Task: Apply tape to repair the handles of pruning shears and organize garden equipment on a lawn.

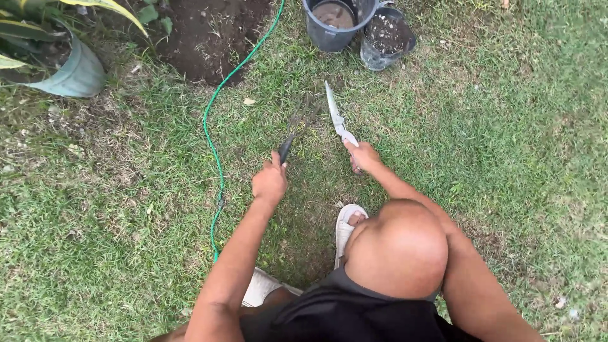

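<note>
I crouch over a lawn and hold a pair of garden shears [334,113] with both hands, blades spread wide apart and pointing away from me just above the grass. My left hand [270,182] grips the black handle [285,149] of the dark blade. My right hand [362,156] is closed round the other handle, from which the silver blade sticks up. My bare knee [398,248] is below the right hand.
A thin green hose [214,136] runs across the grass left of my left hand, from a patch of bare soil [212,35]. A grey bucket [329,28] and a smaller pot [385,38] stand ahead. A green pot [76,73] with a plant sits far left. White sandals [346,225] are on my feet.
</note>
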